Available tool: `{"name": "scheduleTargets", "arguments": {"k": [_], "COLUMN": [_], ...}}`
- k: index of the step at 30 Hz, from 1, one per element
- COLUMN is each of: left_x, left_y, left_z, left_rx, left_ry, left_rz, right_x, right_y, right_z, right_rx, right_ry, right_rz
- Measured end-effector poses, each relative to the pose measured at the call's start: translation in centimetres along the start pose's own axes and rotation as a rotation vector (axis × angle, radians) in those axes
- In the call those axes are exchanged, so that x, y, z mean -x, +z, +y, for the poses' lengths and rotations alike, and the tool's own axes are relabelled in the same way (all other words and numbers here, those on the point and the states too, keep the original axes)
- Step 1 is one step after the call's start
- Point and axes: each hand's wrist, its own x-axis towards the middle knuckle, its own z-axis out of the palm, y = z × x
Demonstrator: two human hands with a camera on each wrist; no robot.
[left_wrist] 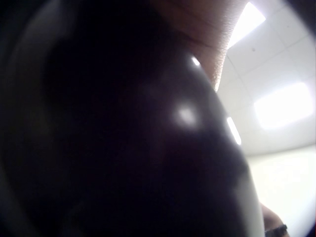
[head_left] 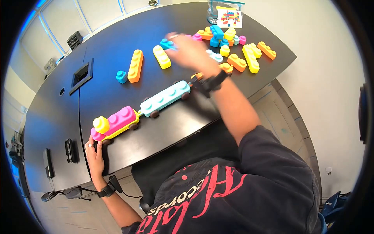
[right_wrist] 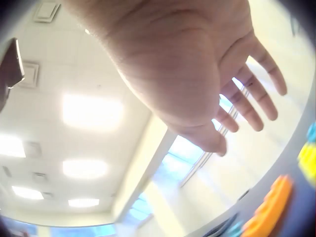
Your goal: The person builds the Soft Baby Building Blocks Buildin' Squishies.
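My left hand (head_left: pixel 94 160) touches the front end of a toy train at the table's near left, its visible fingers fairly straight. The front car (head_left: pixel 121 117) is pink on a yellow base, with a yellow block (head_left: pixel 101 124) on top. Hitched behind it is a light blue car (head_left: pixel 165 98) on dark wheels. My right hand (head_left: pixel 191 54), blurred, hovers over the back of the table beside a teal block (head_left: pixel 166 44). In the right wrist view the same hand (right_wrist: pixel 187 69) shows spread fingers and an empty palm. The left wrist view is mostly dark.
An orange block (head_left: pixel 135 66), a small blue block (head_left: pixel 121 77) and a yellow block (head_left: pixel 161 57) lie beyond the train. Several mixed blocks are at the right, near a clear bag with a picture card (head_left: pixel 230 17). A table socket opening (head_left: pixel 81 76) is at the left.
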Motion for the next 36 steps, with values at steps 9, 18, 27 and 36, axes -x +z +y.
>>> {"name": "scheduleTargets", "arguments": {"k": [9,18,27,36], "left_x": [0.0,-0.2,0.0,0.2], "left_y": [0.1,-0.1,-0.3,-0.3], "left_z": [-0.2,0.1,0.9,0.1], "left_rx": [-0.03,-0.081,-0.067,-0.099], "left_ry": [-0.031,0.139,0.034,0.038], "left_rz": [0.014,0.091,0.054,0.023], "right_x": [-0.3,1.3,4.4,3.1], "right_y": [0.7,-0.3,6.9,6.5], "right_z": [16.3,-3.9,-14.9,-15.6], "right_rx": [0.346,-0.217,-0.308,-0.35], "right_ry": [0.263,-0.477,-0.742,-0.612], "right_rz": [-0.503,-0.188,-0.281,-0.567]}}
